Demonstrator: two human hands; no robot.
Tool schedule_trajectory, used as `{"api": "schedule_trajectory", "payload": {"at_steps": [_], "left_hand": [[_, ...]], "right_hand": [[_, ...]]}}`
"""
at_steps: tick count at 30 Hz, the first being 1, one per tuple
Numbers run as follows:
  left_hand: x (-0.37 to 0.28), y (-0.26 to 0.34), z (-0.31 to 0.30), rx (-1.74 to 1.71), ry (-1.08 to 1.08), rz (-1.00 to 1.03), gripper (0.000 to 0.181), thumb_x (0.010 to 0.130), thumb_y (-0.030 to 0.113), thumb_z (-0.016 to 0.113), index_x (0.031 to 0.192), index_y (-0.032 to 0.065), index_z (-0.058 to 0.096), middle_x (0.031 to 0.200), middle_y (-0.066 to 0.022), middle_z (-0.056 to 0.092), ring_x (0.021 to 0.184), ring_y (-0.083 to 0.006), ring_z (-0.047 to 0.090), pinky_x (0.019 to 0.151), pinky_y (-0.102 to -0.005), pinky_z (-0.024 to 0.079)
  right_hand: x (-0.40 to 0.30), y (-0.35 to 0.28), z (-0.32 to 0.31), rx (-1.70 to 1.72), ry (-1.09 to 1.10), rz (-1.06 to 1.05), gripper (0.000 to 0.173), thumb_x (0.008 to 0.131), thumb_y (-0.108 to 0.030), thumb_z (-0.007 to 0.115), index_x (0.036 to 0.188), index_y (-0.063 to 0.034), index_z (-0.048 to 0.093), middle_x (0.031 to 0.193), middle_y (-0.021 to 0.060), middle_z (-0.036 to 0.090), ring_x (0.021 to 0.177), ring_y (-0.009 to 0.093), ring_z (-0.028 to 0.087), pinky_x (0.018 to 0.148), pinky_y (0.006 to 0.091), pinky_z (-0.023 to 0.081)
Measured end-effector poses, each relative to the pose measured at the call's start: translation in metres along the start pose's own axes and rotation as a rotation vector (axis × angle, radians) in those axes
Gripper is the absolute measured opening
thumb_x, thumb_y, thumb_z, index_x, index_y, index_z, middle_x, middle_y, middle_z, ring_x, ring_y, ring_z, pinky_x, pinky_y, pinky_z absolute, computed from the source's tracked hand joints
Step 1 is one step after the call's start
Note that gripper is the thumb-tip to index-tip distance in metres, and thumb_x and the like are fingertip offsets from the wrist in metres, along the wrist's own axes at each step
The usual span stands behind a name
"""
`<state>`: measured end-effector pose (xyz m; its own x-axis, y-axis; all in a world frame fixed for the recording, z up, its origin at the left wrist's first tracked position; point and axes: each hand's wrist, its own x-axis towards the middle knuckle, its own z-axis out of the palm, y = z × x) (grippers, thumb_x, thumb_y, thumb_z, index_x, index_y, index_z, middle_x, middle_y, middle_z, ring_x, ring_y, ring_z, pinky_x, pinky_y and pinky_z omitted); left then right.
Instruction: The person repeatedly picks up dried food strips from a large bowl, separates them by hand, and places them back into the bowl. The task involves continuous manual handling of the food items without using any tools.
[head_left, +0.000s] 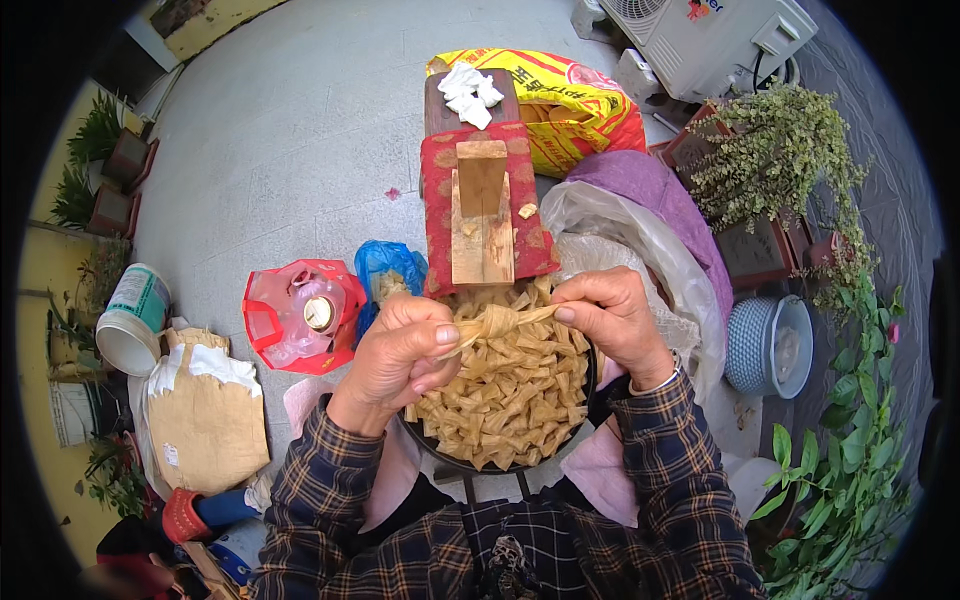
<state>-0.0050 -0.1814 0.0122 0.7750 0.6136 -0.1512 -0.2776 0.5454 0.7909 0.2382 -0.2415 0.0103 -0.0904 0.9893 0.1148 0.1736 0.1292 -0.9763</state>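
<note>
Between my hands a tan strip, probably tofu skin, with a knot (498, 321) in its middle is stretched above a pan. My left hand (405, 349) pinches one end between thumb and fingers; my right hand (607, 315) pinches the other. Beneath them, a round dark pan (487, 469) is heaped with similar knotted pieces (502, 405). Just beyond it, a wooden block with an upright piece (482, 180) rests on a red patterned cloth (442, 202) over a narrow bench.
A crumpled white cloth (471, 94) lies on the bench's far end. Left stand a red bag (262, 319) with a jar and a blue plastic bag (390, 259). Right are a yellow-red sack (555, 142), a plastic-lined purple bag (645, 180), a blue basket (750, 349) and potted plants (780, 150).
</note>
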Motion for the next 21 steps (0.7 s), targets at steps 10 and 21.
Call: {"api": "schedule_trajectory", "payload": {"at_steps": [10, 21], "left_hand": [[0.015, -0.012, 0.008, 1.503, 0.038, 0.281, 0.027, 0.083, 0.031, 0.059, 0.088, 0.0039, 0.057, 0.075, -0.0169, 0.058, 0.073, -0.0373, 0.057, 0.06, -0.044, 0.044], [0.052, 0.004, -0.013, 1.551, 0.205, 0.189, 0.023, 0.087, 0.029, 0.057, 0.084, 0.0067, 0.055, 0.068, -0.0148, 0.056, 0.065, -0.0358, 0.056, 0.055, -0.0409, 0.041]], "right_hand": [[0.009, 0.01, 0.025, -0.226, -0.045, -0.179, 0.015, 0.08, -0.012, 0.064, 0.074, 0.0007, 0.06, 0.063, 0.0145, 0.056, 0.055, 0.027, 0.055, 0.052, 0.0324, 0.043], [0.036, 0.018, 0.013, -0.394, 0.192, -0.121, 0.013, 0.082, -0.011, 0.059, 0.075, 0.0004, 0.06, 0.064, 0.0177, 0.056, 0.058, 0.033, 0.057, 0.052, 0.0371, 0.043]]}}
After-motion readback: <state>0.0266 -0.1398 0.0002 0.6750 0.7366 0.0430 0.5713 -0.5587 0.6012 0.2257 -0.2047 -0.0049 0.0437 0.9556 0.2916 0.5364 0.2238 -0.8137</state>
